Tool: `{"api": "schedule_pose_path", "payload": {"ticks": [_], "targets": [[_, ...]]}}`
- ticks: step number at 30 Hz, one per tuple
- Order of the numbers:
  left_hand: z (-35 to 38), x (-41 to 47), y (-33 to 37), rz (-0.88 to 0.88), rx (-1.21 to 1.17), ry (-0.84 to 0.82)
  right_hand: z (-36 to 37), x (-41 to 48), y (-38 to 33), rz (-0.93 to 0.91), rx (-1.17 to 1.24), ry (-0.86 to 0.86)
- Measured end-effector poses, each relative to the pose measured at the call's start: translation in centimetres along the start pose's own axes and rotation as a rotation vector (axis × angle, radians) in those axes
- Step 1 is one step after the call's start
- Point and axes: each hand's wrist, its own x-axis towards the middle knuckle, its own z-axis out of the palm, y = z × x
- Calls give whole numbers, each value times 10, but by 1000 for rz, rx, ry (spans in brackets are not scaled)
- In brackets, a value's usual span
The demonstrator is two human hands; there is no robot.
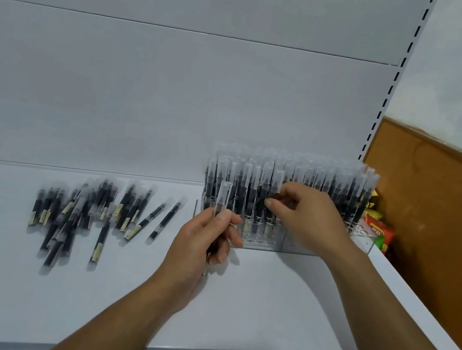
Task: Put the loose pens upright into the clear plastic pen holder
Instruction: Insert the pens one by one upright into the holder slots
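Pen (223,196), capped end up, was pinched between the thumb and curled fingers (224,216) of the left hand (202,244), with its barrel running down through the palm; whether a second pen was gripped with it could not be told. The fingers (273,203) of the right hand (311,220) were drawn together on a front-row pen (275,182) standing in the clear pen holder (270,245). It seemed to be pinched just below the cap, though blur left that uncertain. The held pen was placed just beside the left end of the holder, in front of its rows and nearly upright, and no slot had yet been entered.

The step in hand was judged to be the seating of this pen. A free slot should be found near the left front, and the neighbouring pens steadied or parted by the right hand. The pen should be kept vertical, lowered tail first and released only once bottomed.

Further out, the loose pens (84,210) were seen scattered flat on the white shelf (262,304), well apart to the left, so much of the task was judged undone. Snack packets (377,231) were seen beyond the holder's right end
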Motion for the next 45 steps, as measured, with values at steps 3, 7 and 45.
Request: {"api": "schedule_pose_path", "payload": {"ticks": [3,7,45], "targets": [[1,-1,1,-6,10,-1,1,-1,0,5,7,21],[3,-2,3,-12,47,-1,2,-7,4,30,59,43],[11,-16,-9,325,1398,21,-28,4,1,-23,103,369]]}}
